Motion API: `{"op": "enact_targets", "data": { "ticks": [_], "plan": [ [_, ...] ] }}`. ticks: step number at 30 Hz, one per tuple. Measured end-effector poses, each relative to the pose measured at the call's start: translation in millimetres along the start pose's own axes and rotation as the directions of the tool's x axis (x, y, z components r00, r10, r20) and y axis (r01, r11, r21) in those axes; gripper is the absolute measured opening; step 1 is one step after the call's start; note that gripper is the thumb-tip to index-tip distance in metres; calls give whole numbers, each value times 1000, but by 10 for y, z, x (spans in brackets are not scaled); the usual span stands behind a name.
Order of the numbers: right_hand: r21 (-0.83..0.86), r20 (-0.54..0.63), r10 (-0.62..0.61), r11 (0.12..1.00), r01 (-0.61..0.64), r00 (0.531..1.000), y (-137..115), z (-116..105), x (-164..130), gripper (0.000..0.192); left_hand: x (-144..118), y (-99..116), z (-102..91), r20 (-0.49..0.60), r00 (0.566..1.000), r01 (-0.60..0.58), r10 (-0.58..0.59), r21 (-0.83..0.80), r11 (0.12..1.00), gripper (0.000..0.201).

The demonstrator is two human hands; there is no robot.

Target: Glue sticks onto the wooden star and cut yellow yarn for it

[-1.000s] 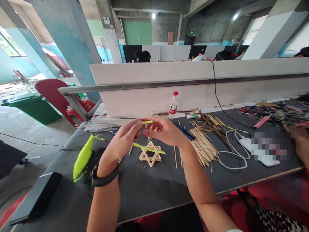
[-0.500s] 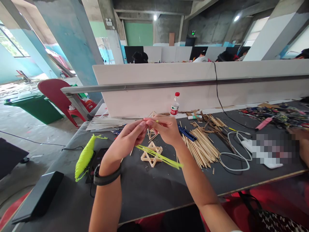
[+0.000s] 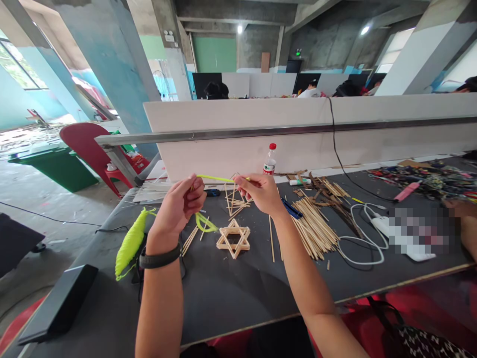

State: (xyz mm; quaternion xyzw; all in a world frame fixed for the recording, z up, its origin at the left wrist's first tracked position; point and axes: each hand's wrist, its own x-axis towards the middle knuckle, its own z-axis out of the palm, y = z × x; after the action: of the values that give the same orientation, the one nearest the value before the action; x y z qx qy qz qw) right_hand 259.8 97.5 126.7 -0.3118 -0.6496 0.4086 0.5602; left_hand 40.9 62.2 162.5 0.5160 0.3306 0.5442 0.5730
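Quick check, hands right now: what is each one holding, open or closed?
Left hand: closed, pinching one end of the yellow-green string.
Right hand: closed, pinching the other end of the same string, which runs taut between the two.

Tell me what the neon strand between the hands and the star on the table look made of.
Neon yellow-green strand: probably synthetic yarn or cord, matte and limp, pulled straight between left hand and right hand, slack below. Six-pointed star: pale, unfinished thin wooden or bamboo sticks, like the loose stick pile.
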Motion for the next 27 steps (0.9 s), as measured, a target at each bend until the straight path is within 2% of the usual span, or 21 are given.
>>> {"op": "enact_targets", "data": {
  "ticks": [2,4,7,10,16,20,27],
  "plan": [
    [-22,130,53,998,-50,990,22,-3,-3,32,20,3,13,-32,999,-23,21,-52,998,41],
    [-67,264,86,995,-71,961,23,-3,-9,31,41,-7,25,-52,998,-49,44,-102,994,39],
    [-136,358,96,990,-49,929,-20,12,-23,33,76,-56,28,-75,996,-67,55,-164,984,37],
    [-140,357,63,990,-13,932,-85,62,-41,36,106,-128,34,-72,996,-56,44,-168,984,34],
    [-104,385,19,994,23,923,-139,226,-75,35,149,-247,107,-2,999,-43,43,-75,996,25],
    [-89,340,24,996,7,940,-104,300,-70,40,172,-281,141,32,999,-8,11,-81,997,24],
    [-46,349,36,999,-21,937,-18,382,-61,47,192,-274,138,-51,998,16,-27,-196,981,32]
  ]
}}
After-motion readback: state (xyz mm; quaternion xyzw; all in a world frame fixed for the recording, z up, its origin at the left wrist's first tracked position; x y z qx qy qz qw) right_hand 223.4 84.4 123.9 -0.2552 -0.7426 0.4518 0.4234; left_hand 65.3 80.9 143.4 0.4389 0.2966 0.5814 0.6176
